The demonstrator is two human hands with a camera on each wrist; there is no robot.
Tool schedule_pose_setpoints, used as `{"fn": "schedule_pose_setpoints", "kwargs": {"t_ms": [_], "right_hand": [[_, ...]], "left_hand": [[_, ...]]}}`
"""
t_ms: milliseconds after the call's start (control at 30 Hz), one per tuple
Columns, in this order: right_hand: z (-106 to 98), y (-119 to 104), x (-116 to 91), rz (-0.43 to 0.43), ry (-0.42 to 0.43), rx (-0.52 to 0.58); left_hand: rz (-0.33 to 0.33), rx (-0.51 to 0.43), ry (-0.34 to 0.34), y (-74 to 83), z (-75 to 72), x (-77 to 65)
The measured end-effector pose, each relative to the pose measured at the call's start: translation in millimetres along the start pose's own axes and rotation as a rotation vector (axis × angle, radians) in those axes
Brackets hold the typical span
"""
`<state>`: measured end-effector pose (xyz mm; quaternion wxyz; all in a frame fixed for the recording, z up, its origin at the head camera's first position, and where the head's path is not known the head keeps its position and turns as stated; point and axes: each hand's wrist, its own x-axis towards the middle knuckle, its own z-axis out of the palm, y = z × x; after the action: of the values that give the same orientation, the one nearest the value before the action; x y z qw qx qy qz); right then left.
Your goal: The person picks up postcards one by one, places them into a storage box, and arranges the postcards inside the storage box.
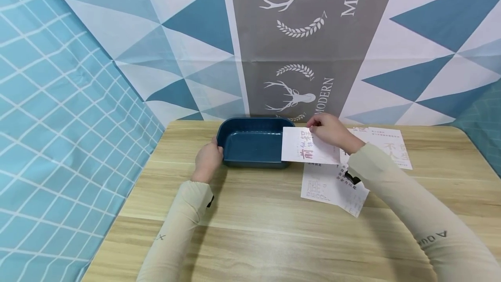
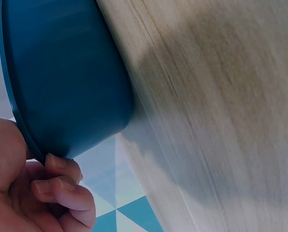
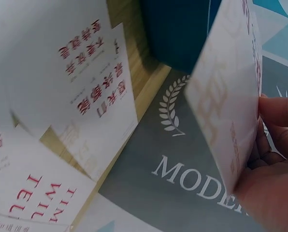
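A dark blue plastic bin point(image 1: 250, 145) sits at the back of the wooden table. My left hand point(image 1: 208, 160) grips its left rim, thumb and curled fingers pinching the edge in the left wrist view point(image 2: 42, 188). In my right hand point(image 1: 330, 132) a white printed card point(image 1: 293, 145) is pinched by its edge, with coloured characters on its face. The card's left part overlaps the bin's right end in the head view. Under and beside the right forearm lie several more printed cards point(image 1: 321, 186), some overlapping.
The wooden tabletop point(image 1: 242, 221) spreads in front of the bin. Behind it hangs a patterned cloth point(image 1: 274, 47) with deer and triangles, close to the bin's back. A blue gridded cloth point(image 1: 58, 121) borders the left side.
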<state>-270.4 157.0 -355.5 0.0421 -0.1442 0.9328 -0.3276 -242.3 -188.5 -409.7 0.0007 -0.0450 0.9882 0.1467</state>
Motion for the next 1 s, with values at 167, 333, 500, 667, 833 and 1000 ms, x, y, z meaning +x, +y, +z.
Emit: {"fn": "schedule_pose_setpoints", "kwargs": {"t_ms": [167, 333, 500, 667, 833, 1000], "right_hand": [[6, -6, 8, 0.009, 0.003, 0.010], [10, -10, 15, -0.004, -0.005, 0.000], [13, -16, 21, -0.014, -0.020, 0.008], [16, -20, 24, -0.007, -0.024, 0.022], [20, -25, 26, -0.009, -0.020, 0.029], [24, -33, 33, 0.002, -0.018, 0.046]], "left_hand": [[-0.004, 0.002, -0.006, 0.7, -1.0, -1.3], [-0.002, -0.007, -0.007, 1.2, -1.5, -2.1], [-0.008, -0.010, -0.008, 1.2, -1.2, -2.6], [-0.004, -0.007, -0.006, 2.1, -2.3, -1.7], [-0.003, -0.006, -0.004, 2.9, -3.3, -2.0], [-0.003, -0.008, 0.005, 2.2, -2.2, -1.7]]}}
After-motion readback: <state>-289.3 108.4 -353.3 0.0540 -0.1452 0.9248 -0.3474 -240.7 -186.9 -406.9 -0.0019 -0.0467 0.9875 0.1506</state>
